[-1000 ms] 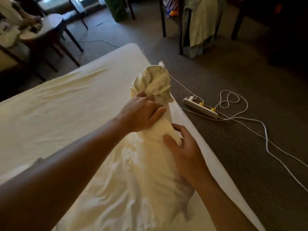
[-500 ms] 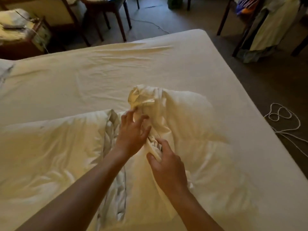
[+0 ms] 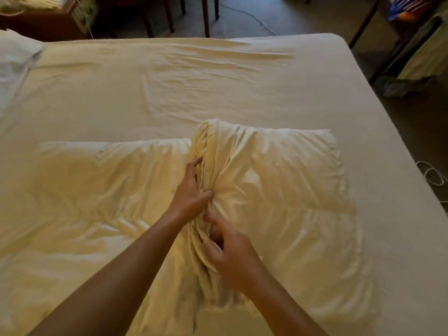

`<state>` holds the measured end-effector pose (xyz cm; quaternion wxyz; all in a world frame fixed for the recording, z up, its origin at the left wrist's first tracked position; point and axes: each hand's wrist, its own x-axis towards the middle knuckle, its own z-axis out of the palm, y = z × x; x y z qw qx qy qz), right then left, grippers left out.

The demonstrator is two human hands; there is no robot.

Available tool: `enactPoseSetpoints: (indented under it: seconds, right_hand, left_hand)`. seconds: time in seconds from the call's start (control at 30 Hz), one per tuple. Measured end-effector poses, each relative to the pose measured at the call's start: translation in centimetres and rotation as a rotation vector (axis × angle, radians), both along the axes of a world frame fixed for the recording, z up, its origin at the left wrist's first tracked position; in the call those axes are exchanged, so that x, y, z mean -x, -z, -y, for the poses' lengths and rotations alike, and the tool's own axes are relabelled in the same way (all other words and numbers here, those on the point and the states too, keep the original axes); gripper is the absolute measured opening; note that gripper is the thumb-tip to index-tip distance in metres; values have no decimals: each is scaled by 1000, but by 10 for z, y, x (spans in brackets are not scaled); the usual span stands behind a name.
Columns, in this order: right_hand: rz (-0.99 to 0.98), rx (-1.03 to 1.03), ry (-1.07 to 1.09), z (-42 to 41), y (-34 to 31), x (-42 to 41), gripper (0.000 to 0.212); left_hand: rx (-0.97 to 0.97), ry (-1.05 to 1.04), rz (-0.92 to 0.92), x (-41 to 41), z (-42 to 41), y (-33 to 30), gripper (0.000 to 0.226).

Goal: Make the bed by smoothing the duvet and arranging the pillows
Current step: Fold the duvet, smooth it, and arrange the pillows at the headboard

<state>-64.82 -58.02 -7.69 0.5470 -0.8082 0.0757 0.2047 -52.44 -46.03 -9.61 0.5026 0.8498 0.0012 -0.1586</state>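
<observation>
A cream duvet (image 3: 291, 190) lies spread over the near half of the bed (image 3: 194, 81), bunched into a ridge of folds down its middle. My left hand (image 3: 191, 192) pinches the folds at the ridge's centre. Just below it, my right hand (image 3: 230, 255) grips the same gathered cloth with curled fingers. A white pillow (image 3: 14, 69) lies at the bed's far left edge, partly cut off by the frame.
The bed's far edge meets dark chair and table legs (image 3: 206, 15). A wooden nightstand (image 3: 48, 18) stands at the upper left. A chair draped with clothes (image 3: 417, 44) is at the upper right. White cable (image 3: 434, 175) lies on the carpet right of the bed.
My view swung left from the bed's edge to its middle. The upright bundle of duvet has come down and spread flat to both sides; both hands still hold its central folds.
</observation>
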Motion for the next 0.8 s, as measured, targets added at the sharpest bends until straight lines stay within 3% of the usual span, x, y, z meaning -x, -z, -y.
enactPoseSetpoints:
  seconds: [0.1,0.17,0.3,0.4,0.5,0.57,0.67,0.8]
  right_hand:
    - [-129,-182,112,26,-3,2,24]
    - [-101,-268,283,45,-8,-3,17]
    - [92,-124,507,93,-18,-27,16]
    - [219,100,516,127,-19,-49,13]
    - [317,342,418,147,-9,-76,29]
    - [333,474,319,155,2,-96,44]
    - [270,634,163,167,20,-127,61]
    - [145,855,-30,191,52,-160,84]
  left_hand:
    - [-44,-2,6,16,-13,7,88]
    - [-66,-14,20,22,-10,5,87]
    - [-104,-36,44,25,-5,-15,85]
    - [-218,-36,4,24,-11,-24,86]
    - [-501,-38,-58,17,3,-31,84]
    - [-669,-62,170,4,29,-37,78]
    - [-703,32,464,-33,73,-29,73]
    - [-949,217,416,-70,80,30,70]
